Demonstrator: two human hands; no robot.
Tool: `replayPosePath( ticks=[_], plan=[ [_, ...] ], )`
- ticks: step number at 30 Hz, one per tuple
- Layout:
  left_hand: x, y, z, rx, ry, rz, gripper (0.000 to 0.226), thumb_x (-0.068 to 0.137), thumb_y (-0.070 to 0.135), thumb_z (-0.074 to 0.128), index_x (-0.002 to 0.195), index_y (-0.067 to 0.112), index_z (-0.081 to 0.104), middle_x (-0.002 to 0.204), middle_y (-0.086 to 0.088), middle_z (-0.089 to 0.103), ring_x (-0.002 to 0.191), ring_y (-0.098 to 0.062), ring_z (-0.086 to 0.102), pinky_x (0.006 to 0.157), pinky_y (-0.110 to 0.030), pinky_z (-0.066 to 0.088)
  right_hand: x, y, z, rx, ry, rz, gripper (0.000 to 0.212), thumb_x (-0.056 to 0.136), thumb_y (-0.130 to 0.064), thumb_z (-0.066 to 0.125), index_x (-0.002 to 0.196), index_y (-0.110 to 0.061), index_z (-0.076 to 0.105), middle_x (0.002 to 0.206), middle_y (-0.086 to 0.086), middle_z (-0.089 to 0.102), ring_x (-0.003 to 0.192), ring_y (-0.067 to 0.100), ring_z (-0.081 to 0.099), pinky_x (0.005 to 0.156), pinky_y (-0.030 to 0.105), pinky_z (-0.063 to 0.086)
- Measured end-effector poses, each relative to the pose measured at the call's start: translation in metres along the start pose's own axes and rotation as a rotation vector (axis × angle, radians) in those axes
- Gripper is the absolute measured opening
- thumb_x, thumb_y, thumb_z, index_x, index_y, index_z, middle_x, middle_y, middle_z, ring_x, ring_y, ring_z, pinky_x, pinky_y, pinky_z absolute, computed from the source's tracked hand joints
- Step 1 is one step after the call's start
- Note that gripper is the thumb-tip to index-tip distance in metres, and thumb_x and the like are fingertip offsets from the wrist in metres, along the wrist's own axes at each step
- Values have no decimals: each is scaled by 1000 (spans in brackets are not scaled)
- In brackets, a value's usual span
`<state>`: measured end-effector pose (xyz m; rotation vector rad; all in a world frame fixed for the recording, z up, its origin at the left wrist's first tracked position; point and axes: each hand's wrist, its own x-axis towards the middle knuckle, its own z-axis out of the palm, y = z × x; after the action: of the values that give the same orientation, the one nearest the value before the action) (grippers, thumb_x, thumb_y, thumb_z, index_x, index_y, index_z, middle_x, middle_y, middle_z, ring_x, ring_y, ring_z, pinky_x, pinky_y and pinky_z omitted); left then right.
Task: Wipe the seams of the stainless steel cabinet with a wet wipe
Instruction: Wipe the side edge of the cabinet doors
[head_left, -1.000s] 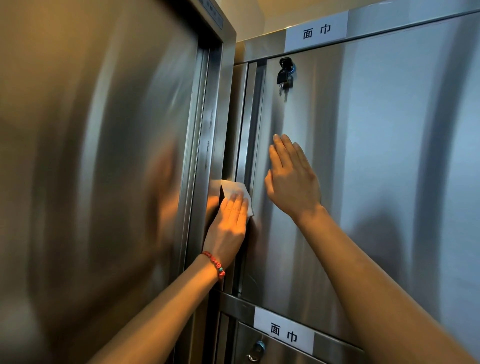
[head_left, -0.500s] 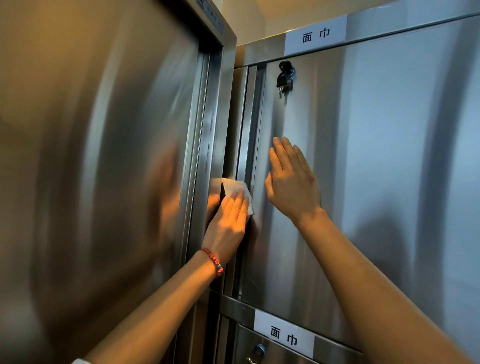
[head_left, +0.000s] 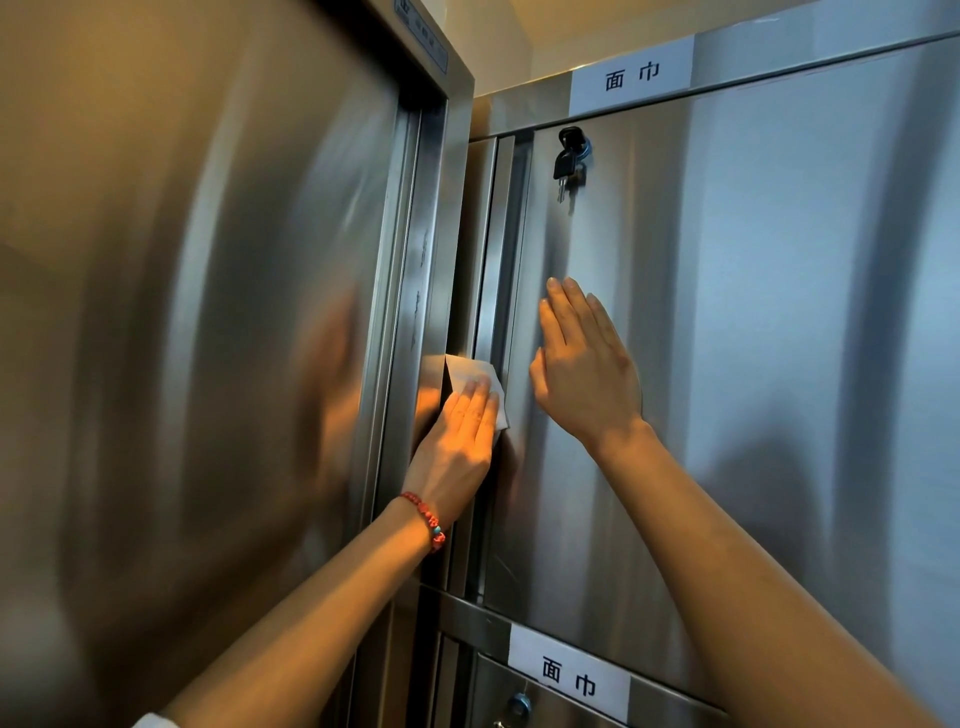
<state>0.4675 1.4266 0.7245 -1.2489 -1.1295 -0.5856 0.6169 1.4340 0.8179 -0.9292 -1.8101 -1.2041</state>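
The left hand (head_left: 457, 441), a red bead bracelet (head_left: 426, 519) at its wrist, pressed a white wet wipe (head_left: 470, 371) flat against the vertical seam (head_left: 488, 312) at the cabinet door's (head_left: 727, 364) left edge, fingers straight and together. The right hand (head_left: 584, 364) lay flat on the door, fingers straight, close together. Above hung keys (head_left: 569, 161) in the lock.

wet wipe (head_left: 470, 375) partly under left hand (head_left: 457, 441), lower lock (head_left: 518, 705) cut off

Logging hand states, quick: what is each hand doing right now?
Left hand: open, straight fingers pressing the wipe on the seam.
Right hand: open, flat on the door, holding nothing.
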Motion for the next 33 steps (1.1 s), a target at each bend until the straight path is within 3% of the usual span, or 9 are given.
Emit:
replayPosePath(
  ticks=[3, 7, 14, 22, 33],
  plan=[
    [3, -1, 1, 20, 15, 8, 51, 68, 9, 75, 117, 3, 62, 121, -17, 61, 113, -26, 59, 97, -34, 46, 0, 0, 0, 0, 2, 6, 56, 95, -26, 44, 143, 0, 33, 151, 17, 27, 142, 31, 20, 117, 39, 8],
    [0, 4, 3, 33, 35, 14, 40, 80, -1, 50, 119, 4, 61, 123, -18, 60, 115, -26, 58, 96, -33, 48, 0, 1, -1, 7, 1, 5, 56, 95, -25, 43, 143, 0, 31, 152, 17, 25, 143, 30, 18, 117, 37, 5],
    [10, -5, 1, 58, -9, 23, 51, 73, 14, 74, 121, 5, 59, 125, -16, 59, 117, -25, 56, 98, -33, 46, 0, 0, -1, 1, 2, 5, 55, 94, -25, 44, 142, 0, 33, 151, 18, 27, 142, 31, 19, 116, 37, 6],
    [6, 0, 3, 34, -16, -37, 60, 67, 10, 78, 122, 1, 56, 126, -19, 57, 117, -27, 56, 98, -35, 46, 0, 0, -1, -6, 1, 1, 55, 94, -25, 44, 142, 0, 34, 151, 18, 28, 142, 31, 20, 116, 37, 5],
    [12, -1, 7, 48, 24, -21, 49, 75, 9, 68, 122, 0, 57, 125, -20, 58, 117, -28, 56, 97, -35, 47, 0, 1, 1, -22, 3, 2, 55, 96, -27, 40, 144, -1, 31, 153, 16, 24, 143, 29, 16, 115, 36, 1]
  ],
)
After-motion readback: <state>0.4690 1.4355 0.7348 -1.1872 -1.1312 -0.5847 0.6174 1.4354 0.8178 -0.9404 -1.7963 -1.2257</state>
